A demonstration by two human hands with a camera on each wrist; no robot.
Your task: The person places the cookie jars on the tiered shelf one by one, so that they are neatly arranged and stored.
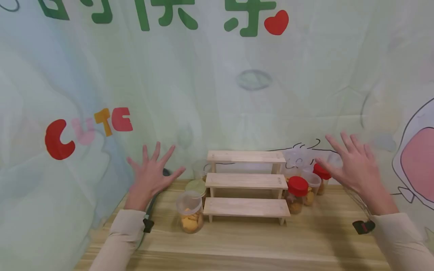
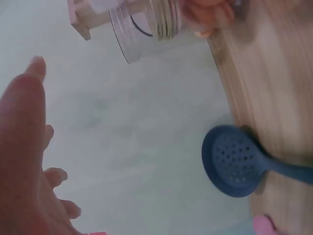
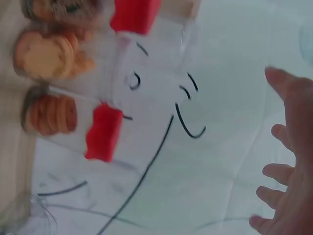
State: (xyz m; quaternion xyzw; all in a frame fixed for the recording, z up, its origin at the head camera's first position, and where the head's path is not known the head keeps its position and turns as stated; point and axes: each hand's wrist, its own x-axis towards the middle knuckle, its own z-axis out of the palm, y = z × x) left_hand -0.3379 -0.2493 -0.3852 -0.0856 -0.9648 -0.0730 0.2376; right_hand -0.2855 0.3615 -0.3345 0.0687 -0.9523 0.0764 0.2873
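My left hand (image 1: 150,177) is raised with its fingers spread, over the left part of the wooden table, holding nothing. Behind it lies a dark blue skimmer (image 2: 234,159) with a holed round head, partly covered by the hand in the head view. The right hand (image 1: 357,169), also spread and free of any object, hovers at the right side. Nearest to it are a red-lidded jar (image 1: 322,173) of cookies and a lidless clear jar (image 1: 312,184). Another red-lidded jar (image 1: 297,187) stands closer to the shelf.
A three-step wooden shelf (image 1: 247,206) stands mid-table. On its left are a lidless clear jar of cookies (image 1: 190,216) and a jar with a pale green lid (image 1: 195,186). A printed cloth (image 1: 217,94) hangs behind the wooden table (image 1: 237,241).
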